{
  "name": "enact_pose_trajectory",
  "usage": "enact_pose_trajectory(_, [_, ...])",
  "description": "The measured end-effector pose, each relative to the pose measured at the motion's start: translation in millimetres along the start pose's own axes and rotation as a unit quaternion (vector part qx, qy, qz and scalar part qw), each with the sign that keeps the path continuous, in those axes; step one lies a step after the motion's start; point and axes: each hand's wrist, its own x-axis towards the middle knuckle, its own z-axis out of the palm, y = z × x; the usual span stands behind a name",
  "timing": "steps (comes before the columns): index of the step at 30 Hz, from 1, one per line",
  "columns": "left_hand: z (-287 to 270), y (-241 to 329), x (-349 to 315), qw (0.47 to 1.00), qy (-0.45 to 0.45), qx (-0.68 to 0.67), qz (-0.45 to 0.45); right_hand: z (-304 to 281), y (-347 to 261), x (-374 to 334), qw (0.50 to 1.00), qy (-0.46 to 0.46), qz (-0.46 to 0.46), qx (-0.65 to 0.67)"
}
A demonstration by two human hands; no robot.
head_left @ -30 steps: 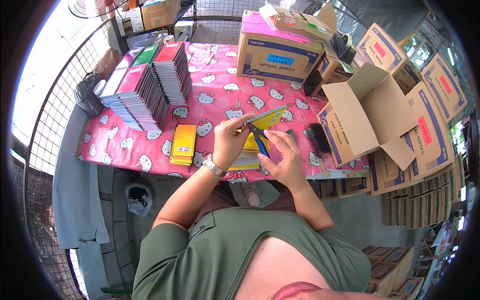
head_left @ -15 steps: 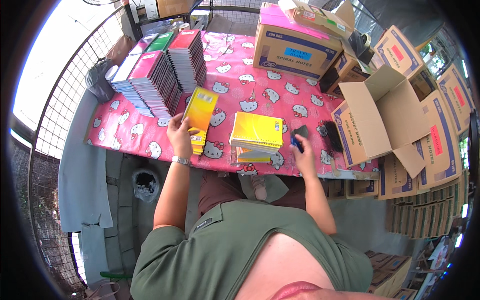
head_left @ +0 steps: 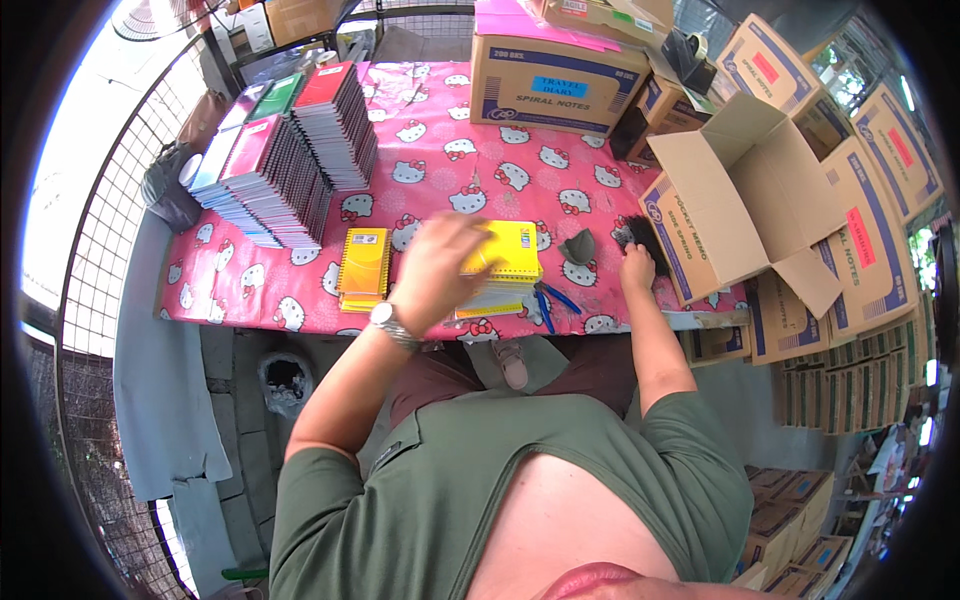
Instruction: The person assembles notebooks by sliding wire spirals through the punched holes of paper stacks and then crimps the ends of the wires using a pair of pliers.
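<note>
My left hand [head_left: 445,265], slightly blurred, is open with fingers stretched over a stack of yellow spiral notebooks [head_left: 515,245] at the table's front; whether it touches the top one I cannot tell. A smaller yellow notebook pile [head_left: 364,262] sits left of it. Blue-handled pliers [head_left: 553,305] lie against the stack's right side. My right hand [head_left: 638,270] is closed around the near end of a black-bristled brush [head_left: 648,243] beside the open carton. Between that brush and the notebooks rests a small dark grey piece [head_left: 578,247], its kind unclear.
Tall stacks of red, green and white spiral notebooks [head_left: 275,175] stand at the back left. An open carton [head_left: 740,215] tilts at the table's right edge, with closed cartons [head_left: 560,85] behind. A tape dispenser [head_left: 690,60] rests on boxes. A lined bin [head_left: 285,380] stands below the table.
My left hand has put its yellow notebook on the left pile and moved right over the other stack. The right hand has let go of the pliers and taken hold of the brush.
</note>
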Motion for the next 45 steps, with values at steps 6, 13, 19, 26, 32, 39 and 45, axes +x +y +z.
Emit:
enact_pose_trajectory(6, [17,26,21,0.940,-0.311,0.130,0.045,-39,-11,6,0.984,0.055,0.015,0.168])
enact_pose_trajectory(13, [-2,17,33,0.959,-0.278,0.024,0.047,-195,-99,-28,0.846,0.061,-0.183,0.496])
enact_pose_trajectory(19, [13,11,50,0.980,-0.157,0.119,0.022,-256,-153,-45,0.801,0.061,-0.239,0.545])
enact_pose_trajectory(26, [18,7,54,0.988,-0.134,0.075,0.028,-266,-169,-42,0.799,0.069,-0.252,0.542])
enact_pose_trajectory(32, [15,5,54,0.986,-0.158,0.055,0.021,-263,-158,-44,0.772,-0.094,-0.211,0.592])
enact_pose_trajectory(39, [14,6,56,0.983,-0.174,0.055,0.011,-277,-163,-38,0.792,0.081,-0.267,0.543])
enact_pose_trajectory(45, [14,5,57,0.983,-0.180,0.047,0.003,-266,-167,-43,0.782,-0.022,-0.236,0.577])
